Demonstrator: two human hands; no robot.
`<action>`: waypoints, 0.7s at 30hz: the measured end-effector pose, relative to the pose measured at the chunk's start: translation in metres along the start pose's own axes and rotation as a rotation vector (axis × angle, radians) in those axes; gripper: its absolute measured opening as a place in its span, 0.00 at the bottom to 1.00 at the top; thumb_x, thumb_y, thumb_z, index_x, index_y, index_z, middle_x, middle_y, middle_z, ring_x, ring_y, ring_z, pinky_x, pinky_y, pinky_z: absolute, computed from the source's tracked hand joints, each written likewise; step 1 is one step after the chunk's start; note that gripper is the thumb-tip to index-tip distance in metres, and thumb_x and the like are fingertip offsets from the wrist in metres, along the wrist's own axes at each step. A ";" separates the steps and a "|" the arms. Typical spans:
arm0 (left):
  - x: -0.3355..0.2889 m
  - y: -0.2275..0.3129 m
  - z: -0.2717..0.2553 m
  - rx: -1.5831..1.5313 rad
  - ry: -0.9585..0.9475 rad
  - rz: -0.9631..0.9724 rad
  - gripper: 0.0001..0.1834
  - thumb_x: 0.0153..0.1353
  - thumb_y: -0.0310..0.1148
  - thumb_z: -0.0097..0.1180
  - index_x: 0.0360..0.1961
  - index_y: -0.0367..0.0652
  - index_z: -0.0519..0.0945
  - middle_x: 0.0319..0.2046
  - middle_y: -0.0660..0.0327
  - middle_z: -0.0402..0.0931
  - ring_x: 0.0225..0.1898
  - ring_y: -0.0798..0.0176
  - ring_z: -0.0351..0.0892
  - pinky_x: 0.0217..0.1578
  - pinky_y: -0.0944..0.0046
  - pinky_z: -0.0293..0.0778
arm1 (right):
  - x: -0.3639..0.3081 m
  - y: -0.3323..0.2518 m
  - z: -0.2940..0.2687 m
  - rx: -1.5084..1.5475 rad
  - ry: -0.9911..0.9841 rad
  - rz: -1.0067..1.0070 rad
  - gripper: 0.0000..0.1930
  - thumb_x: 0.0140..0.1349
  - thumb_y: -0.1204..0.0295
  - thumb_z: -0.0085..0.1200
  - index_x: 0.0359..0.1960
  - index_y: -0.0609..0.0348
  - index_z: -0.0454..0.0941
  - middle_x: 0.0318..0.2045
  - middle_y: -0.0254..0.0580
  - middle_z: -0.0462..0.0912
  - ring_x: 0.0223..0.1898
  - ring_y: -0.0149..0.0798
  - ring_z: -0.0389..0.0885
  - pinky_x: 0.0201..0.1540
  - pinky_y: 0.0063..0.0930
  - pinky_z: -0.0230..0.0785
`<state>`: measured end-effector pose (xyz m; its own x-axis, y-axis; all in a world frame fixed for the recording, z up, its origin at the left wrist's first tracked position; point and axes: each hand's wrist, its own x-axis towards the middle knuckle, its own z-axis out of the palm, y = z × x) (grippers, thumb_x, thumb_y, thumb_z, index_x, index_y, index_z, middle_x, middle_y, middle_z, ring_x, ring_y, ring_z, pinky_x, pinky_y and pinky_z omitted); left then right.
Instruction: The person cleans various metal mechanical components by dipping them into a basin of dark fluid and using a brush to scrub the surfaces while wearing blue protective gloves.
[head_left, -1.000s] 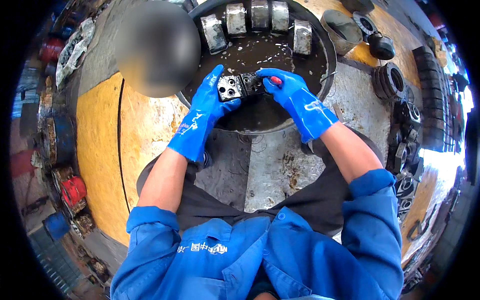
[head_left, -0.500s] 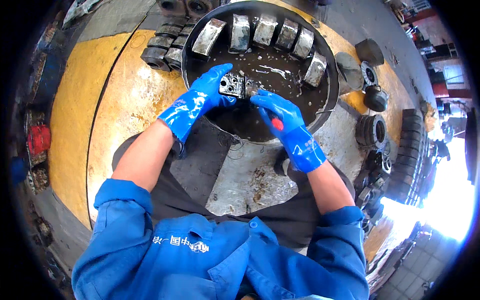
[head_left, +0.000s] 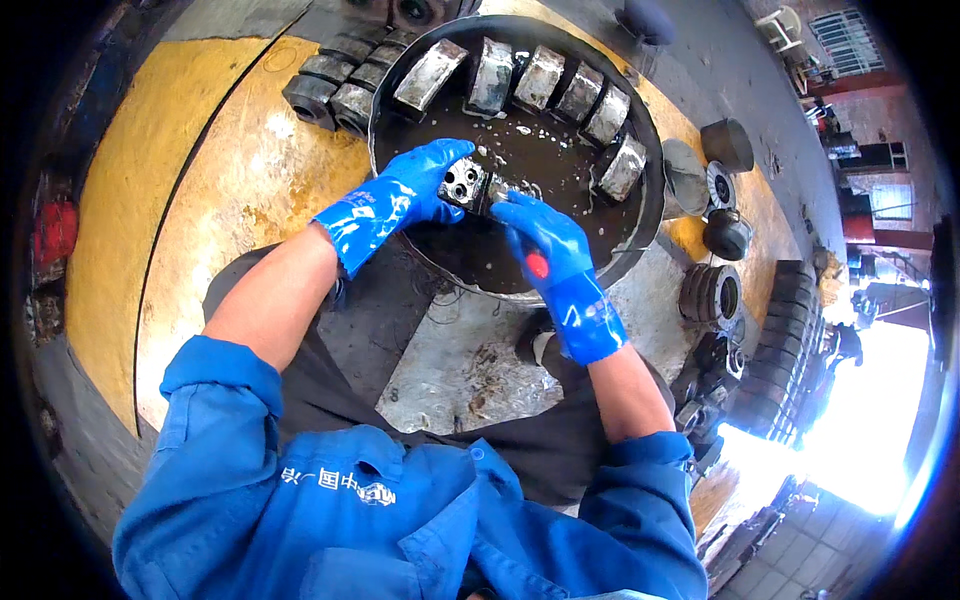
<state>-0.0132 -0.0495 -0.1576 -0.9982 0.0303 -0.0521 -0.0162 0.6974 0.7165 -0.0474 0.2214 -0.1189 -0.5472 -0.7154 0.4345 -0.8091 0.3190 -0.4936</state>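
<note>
Block (head_left: 463,186), metal and pierced with round holes, is held in the left hand (head_left: 405,185) over the near half of the tub (head_left: 652,180), left of its middle. It is clamped between the thumb and fingers at its left end, with the holed face turned up. By the right hand (head_left: 550,235), a tool (head_left: 538,265) is gripped; its red end is seen beside the palm, and its other end is hidden. The right fingers are bent close together around it, just beside the right end of the block; whether the block is touched by them cannot be told.

Dark liquid (head_left: 545,150), flecked with pale bits, is held in the tub. Along its far edge, six grimy pieces (head_left: 538,78) are set in an arc, from the far left round to the right edge.

Beyond the tub's left edge, dark parts (head_left: 340,85) are lined up in rows. Past its right edge, a bucket (head_left: 685,178), a dark pot (head_left: 728,235) and a stack of rings (head_left: 712,295) are placed near one another.
</note>
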 end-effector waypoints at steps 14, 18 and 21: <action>-0.002 -0.009 -0.006 0.068 -0.017 0.040 0.58 0.42 0.35 0.85 0.76 0.47 0.68 0.71 0.48 0.71 0.70 0.43 0.73 0.71 0.50 0.71 | -0.018 0.055 0.018 0.591 0.117 0.826 0.16 0.73 0.78 0.57 0.60 0.55 0.86 0.48 0.34 0.89 0.47 0.27 0.84 0.53 0.21 0.75; 0.002 -0.001 -0.008 0.066 -0.053 0.029 0.60 0.42 0.37 0.85 0.78 0.49 0.66 0.73 0.50 0.69 0.72 0.44 0.71 0.72 0.51 0.69 | 0.004 -0.005 0.007 0.449 0.171 0.402 0.17 0.70 0.83 0.58 0.58 0.56 0.87 0.52 0.39 0.89 0.52 0.33 0.85 0.59 0.27 0.76; 0.003 0.001 -0.001 0.093 -0.033 0.041 0.61 0.42 0.38 0.85 0.79 0.51 0.64 0.73 0.50 0.69 0.72 0.45 0.71 0.73 0.51 0.69 | -0.005 -0.005 0.011 0.407 0.087 0.424 0.17 0.69 0.83 0.60 0.57 0.56 0.87 0.53 0.42 0.89 0.54 0.33 0.85 0.61 0.29 0.76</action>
<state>-0.0160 -0.0497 -0.1562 -0.9954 0.0825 -0.0479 0.0316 0.7587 0.6507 -0.0382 0.2167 -0.1268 -0.8343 -0.5183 0.1881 -0.3778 0.2890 -0.8796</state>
